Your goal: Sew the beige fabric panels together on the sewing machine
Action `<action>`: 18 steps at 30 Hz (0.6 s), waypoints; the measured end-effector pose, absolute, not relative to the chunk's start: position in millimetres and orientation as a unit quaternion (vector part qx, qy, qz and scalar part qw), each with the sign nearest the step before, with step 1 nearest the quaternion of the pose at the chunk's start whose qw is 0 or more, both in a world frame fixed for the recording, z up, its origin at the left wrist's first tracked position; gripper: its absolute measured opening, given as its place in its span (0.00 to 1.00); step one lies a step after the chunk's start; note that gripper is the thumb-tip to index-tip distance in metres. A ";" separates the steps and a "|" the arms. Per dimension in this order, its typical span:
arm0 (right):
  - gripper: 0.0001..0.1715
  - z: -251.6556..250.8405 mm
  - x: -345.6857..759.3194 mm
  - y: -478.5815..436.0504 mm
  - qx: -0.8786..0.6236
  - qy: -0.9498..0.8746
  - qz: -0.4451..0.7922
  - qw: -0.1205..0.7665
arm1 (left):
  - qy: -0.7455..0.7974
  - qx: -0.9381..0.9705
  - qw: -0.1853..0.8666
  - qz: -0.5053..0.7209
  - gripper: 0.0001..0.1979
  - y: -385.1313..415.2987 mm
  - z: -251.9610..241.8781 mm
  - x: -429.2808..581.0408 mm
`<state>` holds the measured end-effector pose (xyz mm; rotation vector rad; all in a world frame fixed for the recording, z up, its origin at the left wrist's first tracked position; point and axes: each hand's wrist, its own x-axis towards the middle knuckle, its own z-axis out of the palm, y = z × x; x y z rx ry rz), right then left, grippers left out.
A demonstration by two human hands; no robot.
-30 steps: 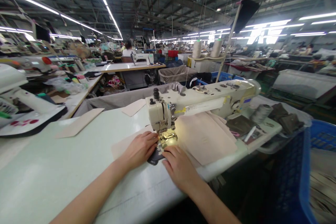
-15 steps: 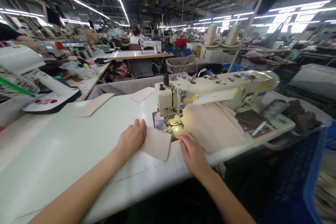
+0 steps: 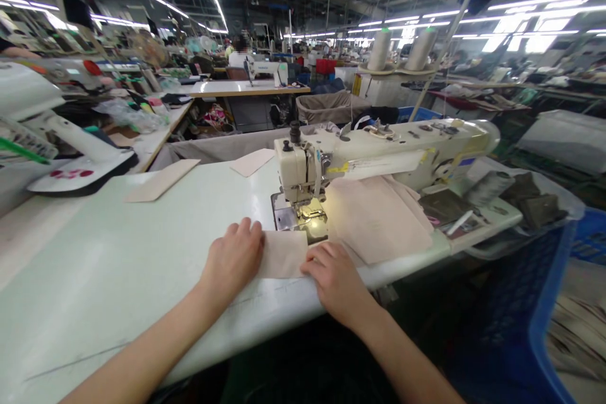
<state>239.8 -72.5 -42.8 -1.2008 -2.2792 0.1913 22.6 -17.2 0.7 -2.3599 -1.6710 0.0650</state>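
Note:
A small beige fabric piece (image 3: 284, 254) lies on the pale table just in front of the sewing machine (image 3: 303, 170). My left hand (image 3: 233, 259) has its fingers curled on the piece's left edge, thumb hidden. At the opposite edge, my right hand (image 3: 337, 281) pinches the lower right side between thumb and fingers. The lit presser foot and metal needle plate (image 3: 286, 218) sit just beyond the fabric's far edge, which appears clear of the foot. A stack of larger beige fabric pieces (image 3: 379, 221) rests under the machine arm, right of the needle.
Two more beige pieces, one left (image 3: 163, 182) and one nearer the machine (image 3: 252, 163), lie on the table (image 3: 142, 246). Thread cones (image 3: 380, 50) stand behind the machine. A blue crate (image 3: 544, 315) is at my lower right. A white machine or lamp (image 3: 76, 132) stands left.
My right hand has moved left and down from beside the needle plate onto the fabric's right edge. The fabric piece has turned straighter to the machine. The camera view has shifted slightly.

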 end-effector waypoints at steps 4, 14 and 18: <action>0.13 -42.6 241.5 -75.5 -0.435 -0.857 0.065 0.268 | -0.337 -0.936 0.081 -0.065 0.18 -20.9 -13.7 37.2; 0.19 -49.3 241.9 -37.9 -0.465 -0.834 0.082 0.285 | -0.391 -0.913 0.031 -0.109 0.17 11.6 -25.9 43.1; 0.17 -50.2 240.1 -33.7 -0.464 -0.829 0.074 0.305 | -0.401 -0.911 0.030 -0.098 0.17 13.1 -23.1 46.6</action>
